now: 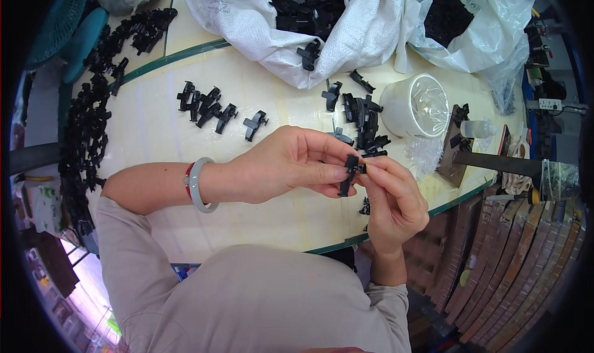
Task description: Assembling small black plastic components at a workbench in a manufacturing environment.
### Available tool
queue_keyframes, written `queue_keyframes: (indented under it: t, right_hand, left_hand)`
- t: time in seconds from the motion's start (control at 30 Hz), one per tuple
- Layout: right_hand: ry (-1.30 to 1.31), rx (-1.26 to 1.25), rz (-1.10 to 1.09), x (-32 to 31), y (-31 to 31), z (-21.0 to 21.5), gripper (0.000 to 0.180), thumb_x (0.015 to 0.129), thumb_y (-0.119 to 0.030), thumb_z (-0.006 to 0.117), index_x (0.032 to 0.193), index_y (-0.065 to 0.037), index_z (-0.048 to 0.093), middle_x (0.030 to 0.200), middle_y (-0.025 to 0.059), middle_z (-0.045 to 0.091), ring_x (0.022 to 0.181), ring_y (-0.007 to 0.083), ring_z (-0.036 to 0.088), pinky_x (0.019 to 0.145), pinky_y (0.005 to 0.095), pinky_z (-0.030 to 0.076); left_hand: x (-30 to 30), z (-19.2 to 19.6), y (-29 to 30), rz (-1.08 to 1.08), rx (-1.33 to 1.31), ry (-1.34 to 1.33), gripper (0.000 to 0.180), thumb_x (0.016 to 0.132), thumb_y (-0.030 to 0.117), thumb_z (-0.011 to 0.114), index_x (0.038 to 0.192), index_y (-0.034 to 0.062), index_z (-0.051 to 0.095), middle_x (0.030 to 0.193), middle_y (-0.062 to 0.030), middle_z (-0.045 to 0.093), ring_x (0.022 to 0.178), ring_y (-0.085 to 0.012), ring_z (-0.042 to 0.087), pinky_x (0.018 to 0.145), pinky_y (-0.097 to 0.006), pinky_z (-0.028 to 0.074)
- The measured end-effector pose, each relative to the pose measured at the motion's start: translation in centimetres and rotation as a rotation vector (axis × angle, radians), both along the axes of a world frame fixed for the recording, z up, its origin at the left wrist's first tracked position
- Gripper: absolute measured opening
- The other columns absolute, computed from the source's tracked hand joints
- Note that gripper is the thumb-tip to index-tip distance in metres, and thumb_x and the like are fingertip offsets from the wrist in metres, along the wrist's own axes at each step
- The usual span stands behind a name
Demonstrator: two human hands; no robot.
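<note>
Over the table's near side, my left hand pinches a small black plastic part between thumb and fingers, with the part's long side roughly upright. My right hand meets it from the right, thumb and forefinger closed on a small nub at its side. Whether that nub is a separate piece, I cannot tell. Beyond my left hand lies a single similar black part, with a small group of such parts to its left. Just past my fingertips sits a pile of black parts, partly hidden by my left hand.
A white woven sack of black parts lies at the back, beside a clear plastic bag. On the right stand a white tub, a small bottle and a metal bar. Black parts line the left edge.
</note>
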State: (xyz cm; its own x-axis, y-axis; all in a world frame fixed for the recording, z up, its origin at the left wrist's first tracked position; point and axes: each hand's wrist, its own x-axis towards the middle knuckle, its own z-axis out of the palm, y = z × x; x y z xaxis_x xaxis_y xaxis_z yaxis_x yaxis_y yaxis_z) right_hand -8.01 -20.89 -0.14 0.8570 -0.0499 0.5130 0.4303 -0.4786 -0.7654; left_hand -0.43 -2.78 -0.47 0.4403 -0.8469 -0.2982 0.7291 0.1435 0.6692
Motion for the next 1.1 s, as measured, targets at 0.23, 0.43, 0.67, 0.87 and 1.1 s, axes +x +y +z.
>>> queue_keyframes:
  t: [0.23,0.43,0.67,0.87,1.1]
  right_hand:
    - [-0.044,-0.139,0.004,0.1,0.0,0.3,0.023,0.073,0.010,0.069,0.096,0.005,0.065,0.092,0.0187,0.067,0.076,0.0231,0.067,0.064,0.0280,0.056]
    - [-0.096,-0.262,0.025,-0.3,-0.3,0.2,0.020,0.074,0.009,0.069,0.093,0.003,0.066,0.092,0.0173,0.068,0.078,0.0232,0.067,0.067,0.0277,0.055]
    - [-0.066,-0.186,0.048,0.0,-1.0,-0.7,0.027,0.072,0.011,0.067,0.098,0.005,0.065,0.098,0.0189,0.067,0.080,0.0247,0.068,0.068,0.0284,0.055]
    - [0.252,-0.267,-0.129,-3.6,-5.9,1.7,0.030,0.071,0.009,0.071,0.100,0.003,0.065,0.092,0.0135,0.066,0.069,0.0187,0.064,0.060,0.0260,0.052]
    - [0.426,-0.391,-0.060,-9.5,-4.7,0.0,0.026,0.069,0.005,0.073,0.094,-0.001,0.066,0.084,0.0086,0.061,0.065,0.0198,0.061,0.054,0.0275,0.050]
  left_hand:
    - [0.1,0.4,0.1,0.007,0.046,-0.089,0.028,0.091,0.009,0.059,0.117,-0.0024,0.057,0.105,-0.0090,0.064,0.093,-0.0157,0.065,0.080,-0.025,0.055]
    - [-0.5,0.4,0.0,0.027,0.082,-0.126,0.026,0.090,0.009,0.059,0.113,-0.0029,0.060,0.102,-0.0090,0.066,0.090,-0.0139,0.065,0.078,-0.024,0.055]
    - [-0.4,0.2,-0.1,0.070,0.127,-0.113,0.027,0.088,0.002,0.060,0.115,-0.0041,0.059,0.103,-0.0118,0.066,0.085,-0.0159,0.066,0.076,-0.026,0.056]
    - [0.8,0.4,2.8,0.075,0.616,-0.650,0.023,0.085,-0.002,0.062,0.107,-0.0052,0.062,0.094,-0.0083,0.066,0.082,-0.0117,0.064,0.073,-0.021,0.051]
    - [1.1,0.1,4.5,0.205,0.852,-1.161,0.022,0.077,-0.004,0.068,0.098,-0.0042,0.065,0.084,-0.0099,0.064,0.072,-0.0133,0.063,0.065,-0.022,0.051]
